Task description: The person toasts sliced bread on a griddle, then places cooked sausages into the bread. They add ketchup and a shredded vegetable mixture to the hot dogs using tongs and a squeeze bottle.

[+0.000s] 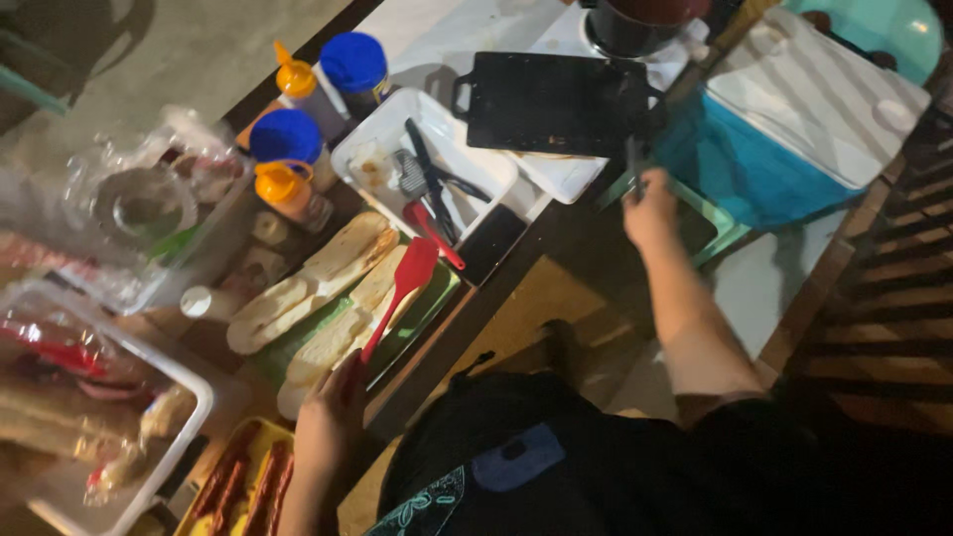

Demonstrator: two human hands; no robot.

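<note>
Holding the red spatula [405, 288] by the low end of its handle, your left hand [333, 412] has its fingers wrapped round it, and the blade lies over the long bread rolls [310, 288] on the green tray [422, 318]. Judged from its look, the spatula is light, with a stiff handle and a blade that probably flexes; so far down the handle the tip may wobble, and a hold nearer the middle would likely steady it.

Your right hand [650, 210] is stretched out toward the black griddle [556, 101] and pinches a thin dark tool [633, 171]; it is too blurred to tell what it is. The griddle looks heavy and rigid, best taken by its side handles.

Beside the rolls stands a white tub [372, 139] with tongs and utensils inside. Bottles with blue and orange caps [288, 149] stand just left of it. Sausages [248, 486] lie on a yellow tray near your left wrist, and a blue cooler [784, 139] with a white lid sits beyond your right hand.
</note>
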